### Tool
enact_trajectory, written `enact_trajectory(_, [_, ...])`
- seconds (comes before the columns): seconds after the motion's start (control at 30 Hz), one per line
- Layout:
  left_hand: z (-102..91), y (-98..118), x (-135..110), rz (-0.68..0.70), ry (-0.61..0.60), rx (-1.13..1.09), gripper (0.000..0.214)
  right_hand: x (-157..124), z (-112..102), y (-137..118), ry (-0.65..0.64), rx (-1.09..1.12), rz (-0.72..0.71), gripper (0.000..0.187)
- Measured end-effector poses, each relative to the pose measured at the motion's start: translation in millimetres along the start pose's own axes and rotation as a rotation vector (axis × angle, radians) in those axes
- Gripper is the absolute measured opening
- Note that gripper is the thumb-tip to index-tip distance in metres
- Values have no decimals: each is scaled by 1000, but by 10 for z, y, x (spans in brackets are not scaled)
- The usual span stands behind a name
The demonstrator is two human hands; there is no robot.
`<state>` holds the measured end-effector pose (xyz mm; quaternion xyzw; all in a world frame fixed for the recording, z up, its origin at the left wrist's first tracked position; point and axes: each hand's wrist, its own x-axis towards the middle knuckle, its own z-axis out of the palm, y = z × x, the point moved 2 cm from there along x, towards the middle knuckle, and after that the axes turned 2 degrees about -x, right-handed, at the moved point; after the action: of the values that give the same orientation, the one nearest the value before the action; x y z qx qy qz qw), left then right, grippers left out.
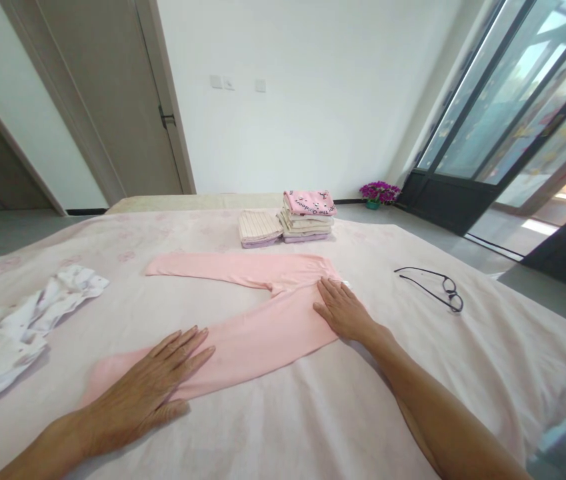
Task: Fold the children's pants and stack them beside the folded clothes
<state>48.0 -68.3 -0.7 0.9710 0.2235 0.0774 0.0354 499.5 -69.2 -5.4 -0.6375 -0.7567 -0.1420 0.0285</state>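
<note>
Left hand (pixel 155 383), right hand (pixel 343 309) flat, open on pink leggings (pixel 257 333).

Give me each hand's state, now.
Left hand: open, flat on one leg of the pink pants.
Right hand: open, flat near their waist.

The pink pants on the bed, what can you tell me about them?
The pink pants look like soft, thin, plain cloth. They lie flat on the pale pink sheet, with the two legs spread apart in a V that opens toward the left. The left hand rests flat and open on the end of the near leg. The right hand rests flat at the waist end.
</note>
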Motion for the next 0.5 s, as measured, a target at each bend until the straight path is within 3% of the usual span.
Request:
enact_trajectory(0.23, [-149, -495, -277, -432, 151, -169, 42, -1, 177, 45, 124, -67, -60, 57])
enact_trajectory(0.33, [-291, -622, -363, -557, 129, -203, 36, 2, 212, 74, 128, -76, -80, 55])
enact_trajectory(0.5, [-413, -633, -428, -657, 30, -284, 28, 11, 206, 98, 115, -62, -110, 54])
